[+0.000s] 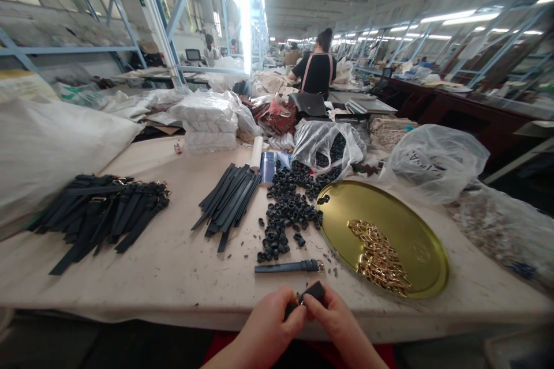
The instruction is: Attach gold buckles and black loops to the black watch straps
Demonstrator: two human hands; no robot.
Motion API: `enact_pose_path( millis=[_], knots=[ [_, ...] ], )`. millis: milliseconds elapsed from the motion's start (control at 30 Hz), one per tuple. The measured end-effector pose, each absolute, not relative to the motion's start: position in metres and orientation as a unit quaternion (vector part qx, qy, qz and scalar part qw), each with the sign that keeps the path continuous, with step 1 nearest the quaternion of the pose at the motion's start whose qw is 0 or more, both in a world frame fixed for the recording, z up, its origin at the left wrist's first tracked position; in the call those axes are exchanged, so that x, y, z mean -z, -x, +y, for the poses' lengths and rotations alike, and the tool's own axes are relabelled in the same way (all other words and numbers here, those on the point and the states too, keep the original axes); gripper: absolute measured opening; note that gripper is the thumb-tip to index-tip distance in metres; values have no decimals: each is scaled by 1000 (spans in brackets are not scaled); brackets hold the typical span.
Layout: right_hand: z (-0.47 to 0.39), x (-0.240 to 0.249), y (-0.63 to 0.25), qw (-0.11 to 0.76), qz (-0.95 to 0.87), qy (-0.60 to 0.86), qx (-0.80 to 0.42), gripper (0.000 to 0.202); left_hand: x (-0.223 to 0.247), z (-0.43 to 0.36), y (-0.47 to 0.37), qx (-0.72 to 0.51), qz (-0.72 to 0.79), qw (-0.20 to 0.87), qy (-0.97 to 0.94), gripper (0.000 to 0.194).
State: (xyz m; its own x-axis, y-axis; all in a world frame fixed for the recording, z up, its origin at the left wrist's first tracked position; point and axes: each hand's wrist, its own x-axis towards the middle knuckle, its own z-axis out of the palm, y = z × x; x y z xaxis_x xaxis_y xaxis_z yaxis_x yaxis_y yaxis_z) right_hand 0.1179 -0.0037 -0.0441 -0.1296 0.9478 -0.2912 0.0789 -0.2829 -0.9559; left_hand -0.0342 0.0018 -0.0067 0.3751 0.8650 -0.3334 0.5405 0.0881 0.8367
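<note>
At the table's near edge, my left hand (276,316) and my right hand (332,312) are both closed on a short black strap (314,290). A bit of gold metal, seemingly a buckle, shows between the fingers; the fingers hide most of it. Just beyond the hands lies a black strap with a gold buckle (286,267), flat on the table. Past it spreads a heap of small black loops (288,204). Gold buckles (381,256) are piled on an oval gold tray (422,230) to the right, and a few black loops rest on its left rim.
Plain black straps (229,199) lie in a stack left of the loops. Buckled straps (116,207) are piled farther left on the table (182,277). Clear plastic bags (437,161) and wrapped bundles (208,121) line the back. A person (318,69) works beyond, back turned.
</note>
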Motion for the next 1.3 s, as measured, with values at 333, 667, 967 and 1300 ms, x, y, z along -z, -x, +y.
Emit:
enact_pose_path(
  millis=[333,667,967,1300],
  knots=[
    [-3,19,-114,358,-596,574,-432,16,21,18,44,-209,497,610,-581,26],
    [66,22,-131,240,-725,589,-264,25,12,28,51,-221,500,591,-593,29],
    [94,39,-121,155,-751,622,-160,24,23,30,54,-251,536,581,-558,22],
    [94,27,-129,254,-687,633,-249,14,13,29,47,-262,535,585,-550,19]
  ],
)
